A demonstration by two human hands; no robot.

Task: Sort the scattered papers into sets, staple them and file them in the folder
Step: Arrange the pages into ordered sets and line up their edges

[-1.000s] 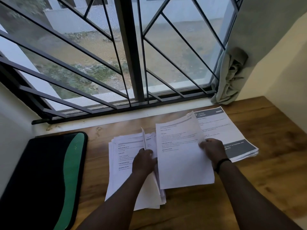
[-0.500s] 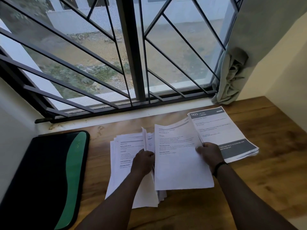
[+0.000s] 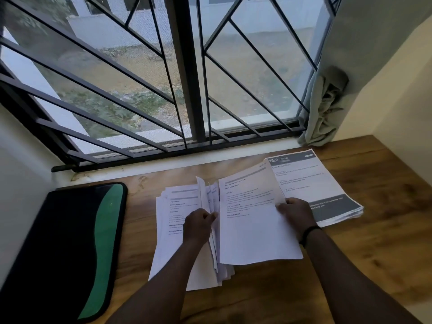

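Head view, left to right: folder (image 3: 58, 249) flat at far left of desk (image 3: 385, 242), well apart from hands; left hand (image 3: 198, 226) pinches upturned edges in pile (image 3: 174, 220), fingers curled; right hand (image 3: 295, 216) grips sheet (image 3: 251, 228) at right edge, thumb on top; sorted set (image 3: 325, 183) just right, partly under sheet

Judgement: read heading, lift sheet clear, keep pile pinned so edges don't slip, square set before stapling; no stapler in sight

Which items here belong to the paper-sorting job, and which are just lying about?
Job:
- white paper pile
- lifted sheet
- grey-banded stack
- black-and-green folder
- left hand, right hand

Lying about:
- bunched curtain
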